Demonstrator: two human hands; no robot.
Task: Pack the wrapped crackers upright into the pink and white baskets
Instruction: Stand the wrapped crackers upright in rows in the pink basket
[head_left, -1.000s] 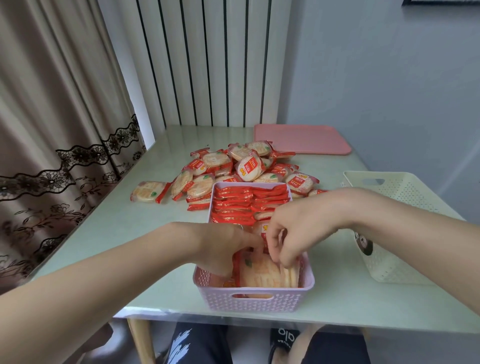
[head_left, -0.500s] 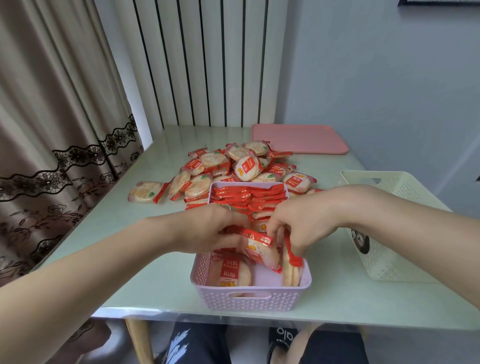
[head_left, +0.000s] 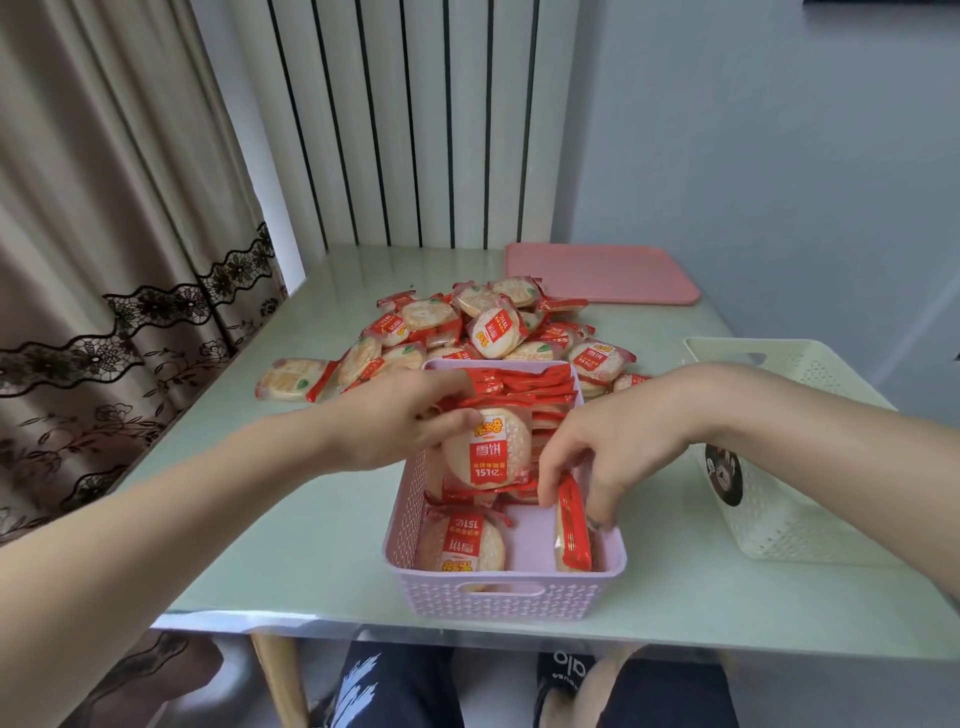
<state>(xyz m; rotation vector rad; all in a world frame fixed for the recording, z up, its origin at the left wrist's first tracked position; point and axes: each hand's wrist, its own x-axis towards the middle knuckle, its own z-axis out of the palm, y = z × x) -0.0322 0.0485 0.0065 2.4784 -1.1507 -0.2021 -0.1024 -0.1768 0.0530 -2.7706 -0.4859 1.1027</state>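
Observation:
The pink basket (head_left: 498, 592) stands at the table's near edge, its far half filled with upright wrapped crackers (head_left: 524, 384). My left hand (head_left: 400, 421) holds a wrapped cracker (head_left: 488, 449) upright, facing me, above the basket's middle. My right hand (head_left: 608, 447) reaches down into the basket's right side, its fingertips pinching an upright cracker (head_left: 571, 525) that stands on edge. Another cracker (head_left: 462, 540) leans against the basket's near left wall. A pile of loose crackers (head_left: 467, 327) lies behind the basket. The white basket (head_left: 800, 364) stands to the right.
A pink tray (head_left: 597, 273) lies at the table's far right corner. One cracker (head_left: 291, 379) lies apart at the pile's left. A curtain hangs at the left, a wall at the right. My knees show under the glass table edge.
My left hand has lifted a cracker and turned it upright over the basket's middle. My right hand has moved down to the cracker on edge at the right.

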